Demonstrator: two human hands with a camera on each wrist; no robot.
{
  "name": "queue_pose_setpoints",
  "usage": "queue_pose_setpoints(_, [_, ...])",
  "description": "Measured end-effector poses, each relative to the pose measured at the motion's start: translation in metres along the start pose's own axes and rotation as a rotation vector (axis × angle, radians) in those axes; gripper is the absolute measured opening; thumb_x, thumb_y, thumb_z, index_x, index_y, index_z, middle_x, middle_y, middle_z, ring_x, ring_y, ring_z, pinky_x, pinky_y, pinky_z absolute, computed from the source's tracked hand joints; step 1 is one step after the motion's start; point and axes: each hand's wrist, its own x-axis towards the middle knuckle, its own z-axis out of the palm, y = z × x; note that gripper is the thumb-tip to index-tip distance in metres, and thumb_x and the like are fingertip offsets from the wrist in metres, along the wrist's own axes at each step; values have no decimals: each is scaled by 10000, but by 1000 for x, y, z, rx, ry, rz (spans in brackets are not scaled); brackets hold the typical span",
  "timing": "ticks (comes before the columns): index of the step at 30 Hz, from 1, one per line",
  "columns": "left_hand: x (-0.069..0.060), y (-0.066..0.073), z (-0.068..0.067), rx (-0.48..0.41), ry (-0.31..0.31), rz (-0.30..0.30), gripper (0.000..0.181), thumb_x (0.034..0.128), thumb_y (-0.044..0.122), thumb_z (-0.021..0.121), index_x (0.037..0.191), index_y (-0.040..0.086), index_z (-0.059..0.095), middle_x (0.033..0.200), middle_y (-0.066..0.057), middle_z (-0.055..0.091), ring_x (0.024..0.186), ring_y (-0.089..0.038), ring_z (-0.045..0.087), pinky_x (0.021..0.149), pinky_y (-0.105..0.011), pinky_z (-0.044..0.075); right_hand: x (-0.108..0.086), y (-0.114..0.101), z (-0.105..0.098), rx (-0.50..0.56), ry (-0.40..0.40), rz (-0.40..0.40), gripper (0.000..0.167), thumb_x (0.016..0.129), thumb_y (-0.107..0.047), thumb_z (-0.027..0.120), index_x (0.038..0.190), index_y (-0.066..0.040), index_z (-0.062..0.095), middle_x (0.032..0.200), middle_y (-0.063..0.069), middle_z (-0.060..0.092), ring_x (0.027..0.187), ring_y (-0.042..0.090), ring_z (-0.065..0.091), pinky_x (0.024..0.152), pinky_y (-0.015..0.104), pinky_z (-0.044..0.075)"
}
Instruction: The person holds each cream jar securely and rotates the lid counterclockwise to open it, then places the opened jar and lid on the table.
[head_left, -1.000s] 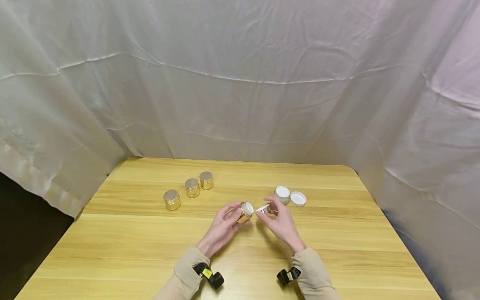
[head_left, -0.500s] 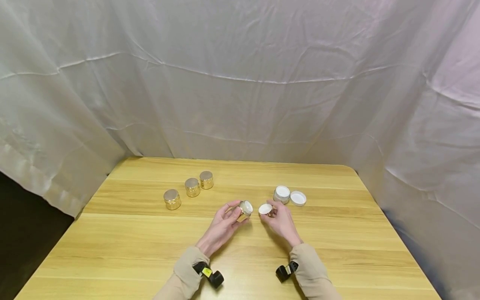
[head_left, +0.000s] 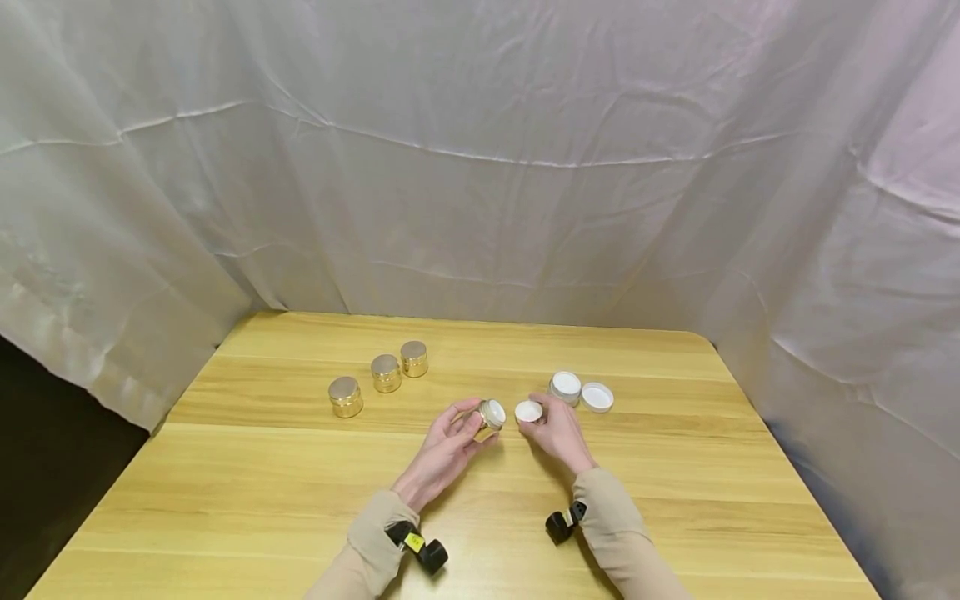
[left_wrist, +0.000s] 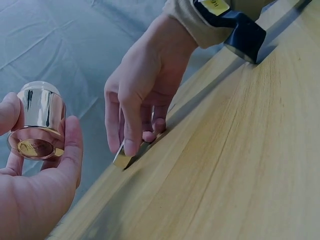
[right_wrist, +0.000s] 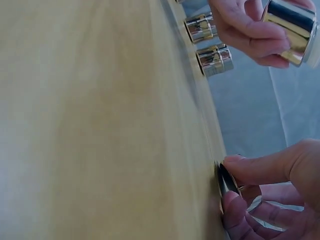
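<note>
My left hand (head_left: 442, 454) grips a small gold jar (head_left: 492, 416) by its sides, lifted above the table. Its lid is off and the white mouth tilts to the right. In the left wrist view the jar's shiny gold wall (left_wrist: 42, 107) shows. A short way to the right, my right hand (head_left: 561, 433) pinches a gold lid (head_left: 528, 412), its white inner side facing up. From the right wrist view, the lid (right_wrist: 228, 182) is low at the table surface; whether it touches is hard to tell. Fingers hide part of its rim.
Just beyond my right hand stands an opened jar (head_left: 566, 386) with a white top, and beside it a lid (head_left: 597, 397) lies white side up. Three closed gold jars (head_left: 346, 397) stand on the left of the wooden table (head_left: 262, 492). A grey curtain (head_left: 480, 208) hangs behind.
My right hand has turned the lid from nearly edge-on to white side up and lowered it toward the table. The left hand and its jar have barely moved.
</note>
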Motion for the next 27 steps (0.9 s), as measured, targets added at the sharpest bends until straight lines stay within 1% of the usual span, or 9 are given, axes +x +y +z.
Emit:
queue_pose_setpoints(3, [-1, 1, 1, 2, -8, 0, 243, 1035, 141, 544, 1269, 150, 479, 1257, 17, 566, 1161, -107, 610, 1112, -357, 511, 4, 0, 1, -22, 6, -7, 365, 781, -79, 802, 1119, 6, 694, 974, 146, 726, 789, 199, 630, 735, 353, 542])
queue_pose_setpoints(6, [-1, 1, 1, -2, -6, -4, 251, 1033, 138, 546, 1275, 146, 479, 1265, 13, 561, 1166, -116, 610, 1124, -372, 503, 6, 0, 3, -47, 16, -22, 329, 776, -86, 797, 1074, 10, 694, 1006, 173, 712, 894, 274, 648, 827, 446, 551])
queue_pose_setpoints(9, [-1, 0, 1, -11, 4, -12, 259, 1031, 131, 548, 1280, 139, 478, 1262, 7, 568, 1161, -122, 616, 1140, -388, 490, 8, -2, 5, -63, 27, -36, 387, 776, -88, 804, 1116, 50, 680, 1096, 224, 687, 1017, 357, 641, 921, 520, 534])
queue_pose_setpoints(13, [-1, 0, 1, -16, 10, -15, 262, 1031, 127, 547, 1283, 142, 478, 1260, 11, 572, 1159, -120, 617, 1164, -420, 465, 9, -3, 8, -77, 25, -24, 463, 801, -114, 818, 1191, 75, 652, 1204, 257, 643, 1117, 401, 611, 973, 555, 514])
queue_pose_setpoints(17, [-1, 0, 1, -14, 1, -13, 255, 1034, 134, 543, 1280, 144, 477, 1272, 11, 555, 1172, -117, 605, 1180, -441, 447, 9, -4, 10, -86, 33, -7, 486, 820, -163, 826, 1213, 64, 651, 1240, 257, 621, 1127, 399, 605, 946, 568, 518])
queue_pose_setpoints(20, [-1, 0, 0, -8, -3, -12, 260, 1033, 141, 546, 1284, 142, 474, 1270, 16, 553, 1173, -111, 603, 1169, -426, 461, 8, -4, 11, -89, 55, -17, 424, 826, -183, 827, 1142, 53, 673, 1214, 250, 623, 1105, 393, 610, 922, 571, 524])
queue_pose_setpoints(22, [0, 0, 0, -9, -4, -11, 265, 1033, 141, 547, 1287, 140, 472, 1265, 20, 558, 1169, -108, 605, 1161, -418, 469, 6, -3, 12, -93, 79, -36, 363, 821, -178, 832, 1072, 40, 686, 1148, 227, 640, 1068, 372, 615, 913, 547, 535])
queue_pose_setpoints(24, [0, 0, 0, -9, -5, -9, 272, 1032, 140, 548, 1292, 136, 467, 1260, 22, 561, 1165, -106, 607, 1153, -407, 478, 4, -2, 12, -112, 107, -62, 309, 815, -170, 837, 1000, 29, 689, 1050, 195, 645, 983, 335, 619, 865, 516, 549])
queue_pose_setpoints(27, [0, 0, 0, -17, -6, -10, 272, 1032, 131, 545, 1292, 127, 466, 1264, 13, 558, 1167, -112, 608, 1154, -405, 477, 2, -1, 12, -134, 143, -87, 269, 809, -168, 840, 936, 19, 696, 935, 150, 648, 898, 304, 618, 800, 478, 560])
